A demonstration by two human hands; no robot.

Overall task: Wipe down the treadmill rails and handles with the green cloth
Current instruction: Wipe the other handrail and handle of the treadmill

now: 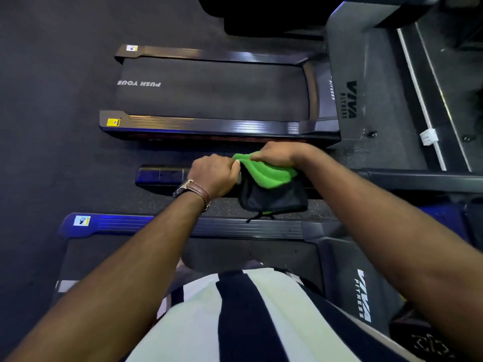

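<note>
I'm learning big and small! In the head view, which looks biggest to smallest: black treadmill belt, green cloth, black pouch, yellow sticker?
1. Black rubber treadmill belt with white letters.
2. Fuzzy bright green cloth and black fabric pouch: they look alike and overlap, so no ranking.
3. Small yellow square sticker.

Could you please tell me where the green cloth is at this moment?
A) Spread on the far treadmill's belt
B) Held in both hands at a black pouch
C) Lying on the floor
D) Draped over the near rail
B: the right hand grips the cloth and the left hand pinches its corner, right above the pouch.
</note>
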